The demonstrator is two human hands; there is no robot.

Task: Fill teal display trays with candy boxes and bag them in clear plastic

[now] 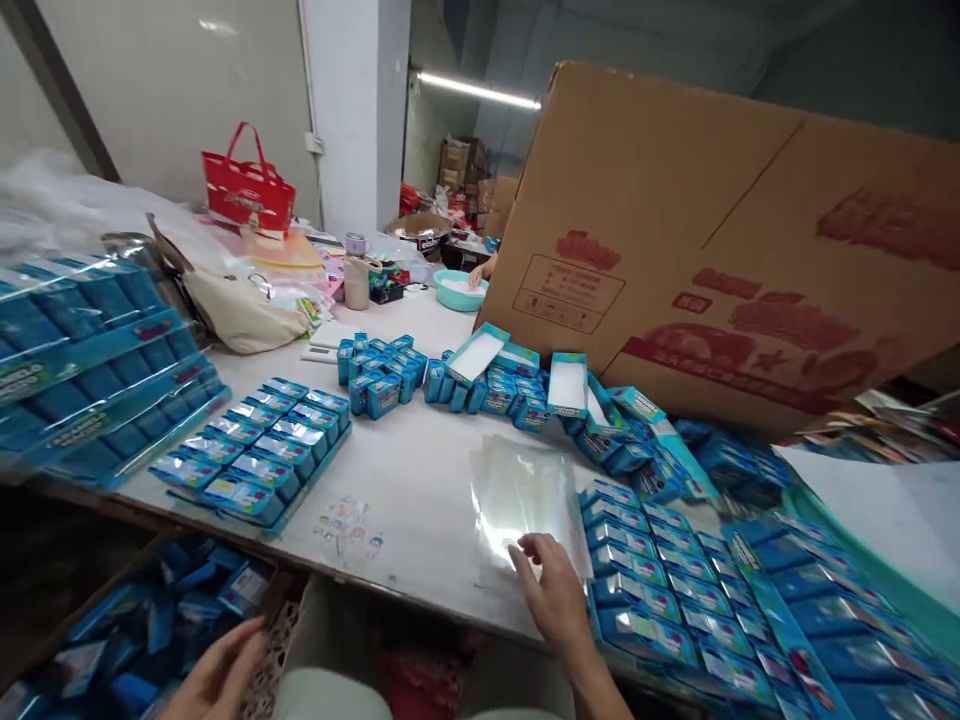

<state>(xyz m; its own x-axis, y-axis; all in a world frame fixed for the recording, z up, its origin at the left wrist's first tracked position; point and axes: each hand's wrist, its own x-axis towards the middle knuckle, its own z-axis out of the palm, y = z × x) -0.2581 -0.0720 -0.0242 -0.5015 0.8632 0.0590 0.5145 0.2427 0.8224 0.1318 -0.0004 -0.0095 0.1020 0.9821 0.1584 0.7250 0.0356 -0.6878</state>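
Note:
My right hand (pixel 553 585) hovers over or touches the near end of a stack of clear plastic sleeves (pixel 525 490), thumb and fingers apart. Whether a fingertip lifts a sleeve cannot be made out. Lower left, my left hand (pixel 221 672) hangs below the table edge, somewhat blurred, its fingers stretched out with nothing visible in them. It is beside a container of loose blue boxes (pixel 187 610). To the right of the sleeves, small blue boxes (pixel 637 595) stand in rows. Another tray of blue boxes (pixel 259 450) sits left of the middle.
Wrapped packs of blue boxes (pixel 90 370) are stacked at far left. Loose boxes (pixel 382 375) and white-lined trays (pixel 568 385) lie farther back. A big cardboard carton (pixel 697 250) leans behind them. Beyond it, another person's hand (pixel 478 275) is at a turquoise basin (pixel 454 292).

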